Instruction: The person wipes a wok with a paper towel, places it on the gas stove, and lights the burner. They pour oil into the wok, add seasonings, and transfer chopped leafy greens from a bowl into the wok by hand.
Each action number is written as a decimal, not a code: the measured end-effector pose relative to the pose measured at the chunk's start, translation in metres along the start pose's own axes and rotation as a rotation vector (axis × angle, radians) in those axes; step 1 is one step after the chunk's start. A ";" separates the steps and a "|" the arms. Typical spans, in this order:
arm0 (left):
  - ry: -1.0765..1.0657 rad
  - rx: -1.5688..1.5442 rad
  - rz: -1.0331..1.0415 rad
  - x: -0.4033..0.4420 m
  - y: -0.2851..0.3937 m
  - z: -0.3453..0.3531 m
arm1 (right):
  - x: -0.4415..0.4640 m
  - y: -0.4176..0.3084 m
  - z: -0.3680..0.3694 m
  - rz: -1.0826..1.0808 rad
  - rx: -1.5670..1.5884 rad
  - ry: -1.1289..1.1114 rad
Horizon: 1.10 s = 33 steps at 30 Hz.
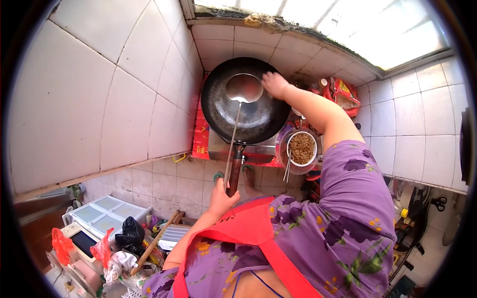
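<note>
A black wok (218, 116) rests on the stove (218, 148), its wooden handle pointing toward me. My left hand (222, 198) is closed around the long handle of a metal ladle (244, 88) at the wok's handle; the ladle's bowl lies over the upper middle of the wok. At the wok's upper right rim is my right hand (273, 84), its fingers blurred and bent, so what they hold, if anything, is hidden. A white bowl of brown minced food (301, 148) stands right of the stove, with a metal utensil (288, 161) leaning beside it.
Red packets (346, 94) and a small bottle (323, 82) stand beyond my right forearm. Tiled walls (144, 59) close in on the left and back, below a window (382, 30). White drawers (107, 211) and plastic bags (130, 232) are at the lower left.
</note>
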<state>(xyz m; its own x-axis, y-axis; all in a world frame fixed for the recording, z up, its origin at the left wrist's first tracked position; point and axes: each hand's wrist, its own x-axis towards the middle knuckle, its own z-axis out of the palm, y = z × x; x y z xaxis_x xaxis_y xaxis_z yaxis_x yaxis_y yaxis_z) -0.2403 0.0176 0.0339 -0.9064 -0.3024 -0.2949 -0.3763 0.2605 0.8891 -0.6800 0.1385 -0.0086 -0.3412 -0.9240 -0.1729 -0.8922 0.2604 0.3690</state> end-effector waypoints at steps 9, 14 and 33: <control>0.018 -0.032 -0.050 -0.002 0.000 -0.004 | -0.026 -0.110 -0.055 -0.072 0.383 -0.657; -0.011 0.003 -0.004 0.000 -0.010 -0.006 | 0.004 -0.159 -0.050 -0.128 1.143 -0.100; -0.132 0.040 -0.095 0.003 -0.005 -0.009 | 0.083 -0.064 0.024 0.770 0.467 0.693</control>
<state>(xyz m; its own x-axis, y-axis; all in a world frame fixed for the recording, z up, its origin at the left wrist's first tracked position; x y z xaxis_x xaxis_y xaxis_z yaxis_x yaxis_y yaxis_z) -0.2392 0.0072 0.0313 -0.8828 -0.2054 -0.4225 -0.4663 0.2731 0.8414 -0.6583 0.0514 -0.0683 -0.7388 -0.3912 0.5488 -0.5887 0.7710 -0.2430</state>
